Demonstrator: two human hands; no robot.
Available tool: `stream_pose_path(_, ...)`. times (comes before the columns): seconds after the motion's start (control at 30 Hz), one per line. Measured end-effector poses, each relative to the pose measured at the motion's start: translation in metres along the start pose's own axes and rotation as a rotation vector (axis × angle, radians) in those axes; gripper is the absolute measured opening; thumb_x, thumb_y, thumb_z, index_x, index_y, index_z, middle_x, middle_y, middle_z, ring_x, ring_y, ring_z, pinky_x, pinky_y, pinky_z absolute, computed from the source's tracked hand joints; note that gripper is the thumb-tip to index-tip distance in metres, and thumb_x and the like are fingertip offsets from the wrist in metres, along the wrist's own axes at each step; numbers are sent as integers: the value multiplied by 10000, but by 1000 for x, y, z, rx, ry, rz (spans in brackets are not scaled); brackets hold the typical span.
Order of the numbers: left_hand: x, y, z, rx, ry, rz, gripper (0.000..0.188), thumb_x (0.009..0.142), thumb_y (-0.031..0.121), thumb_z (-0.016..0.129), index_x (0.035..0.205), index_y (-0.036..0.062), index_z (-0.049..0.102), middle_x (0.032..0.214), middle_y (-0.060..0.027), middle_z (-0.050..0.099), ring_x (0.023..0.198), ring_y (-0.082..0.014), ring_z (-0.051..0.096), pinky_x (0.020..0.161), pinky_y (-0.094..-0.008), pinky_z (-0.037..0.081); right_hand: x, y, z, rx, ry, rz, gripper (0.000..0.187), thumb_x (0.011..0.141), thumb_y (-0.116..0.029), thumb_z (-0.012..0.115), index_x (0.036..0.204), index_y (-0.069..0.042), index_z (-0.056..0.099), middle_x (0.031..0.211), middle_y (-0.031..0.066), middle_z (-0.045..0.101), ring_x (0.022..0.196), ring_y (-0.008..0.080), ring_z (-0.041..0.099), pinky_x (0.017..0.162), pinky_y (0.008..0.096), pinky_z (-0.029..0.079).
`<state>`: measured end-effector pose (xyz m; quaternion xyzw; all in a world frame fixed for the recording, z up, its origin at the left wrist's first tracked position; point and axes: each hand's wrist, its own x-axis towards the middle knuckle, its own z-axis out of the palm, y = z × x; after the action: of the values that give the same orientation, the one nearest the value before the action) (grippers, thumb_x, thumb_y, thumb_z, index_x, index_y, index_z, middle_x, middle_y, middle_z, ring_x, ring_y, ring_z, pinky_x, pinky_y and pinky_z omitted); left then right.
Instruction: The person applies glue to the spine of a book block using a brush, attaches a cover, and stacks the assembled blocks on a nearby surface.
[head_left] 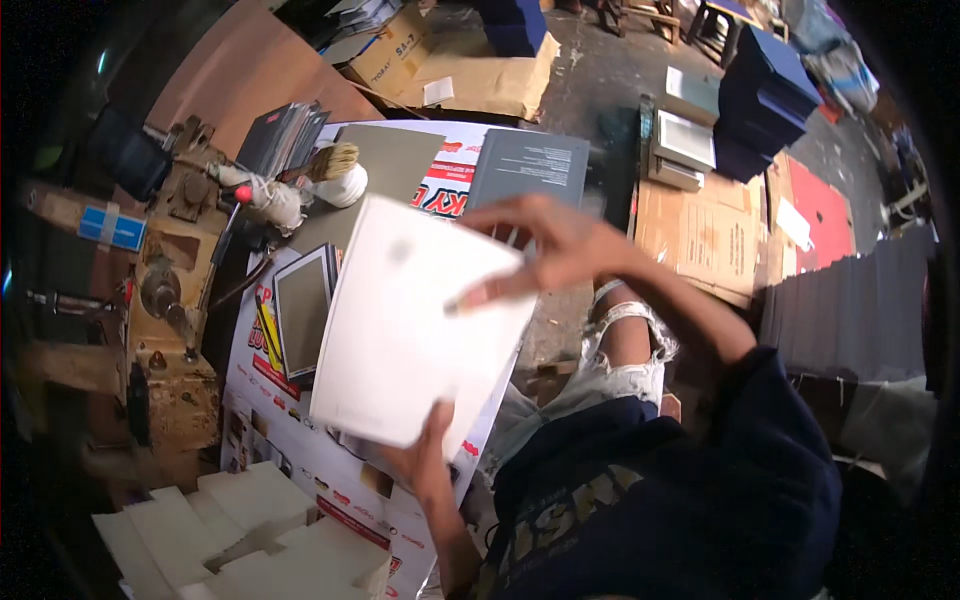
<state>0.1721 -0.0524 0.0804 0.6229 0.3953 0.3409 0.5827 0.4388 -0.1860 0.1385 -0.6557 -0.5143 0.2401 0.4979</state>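
Note:
A white book block (420, 320), a thick rectangle of pages, is held tilted above the worktable. My left hand (425, 460) grips its near edge, thumb on the upper face and fingers hidden underneath. At its far right corner is my right hand (545, 240), thumb laid over the white face and fingers bent past the edge, slightly blurred. Behind the block, a dark grey book cover (530, 168) with printed lines lies flat on the table. To the left rests a dark-edged grey cover (305, 310).
A bristle brush (335, 160) stands by a white pot (343, 187), near a stack of dark covers (280, 138). White book blocks (220, 520) are piled at the lower left. An old metal machine (170, 280) borders the table's left. Dark blue stacks (765, 95) stand at the far right.

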Motion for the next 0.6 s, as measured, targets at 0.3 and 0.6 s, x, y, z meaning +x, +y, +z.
stream_pose_path(0.3, 51, 14, 124, -314, -444, -311, 668, 914, 420, 689, 1417, 40, 466, 1335, -142, 556, 1124, -238, 629, 820, -361, 588, 13, 62, -128, -29, 171, 499, 891, 608, -620, 838, 1167, 54, 672, 1199, 232, 637, 1098, 323, 615, 950, 403, 473)
stream_pose_path(0.6, 58, 0, 182, -108, -474, -240, 580, 904, 393, 720, 1276, -32, 593, 1128, -139, 667, 1005, -217, 674, 854, -381, 589, 23, 146, -172, 72, 88, 412, 673, 699, -538, 822, 934, 87, 740, 909, 172, 712, 865, 263, 670, 785, 358, 514)
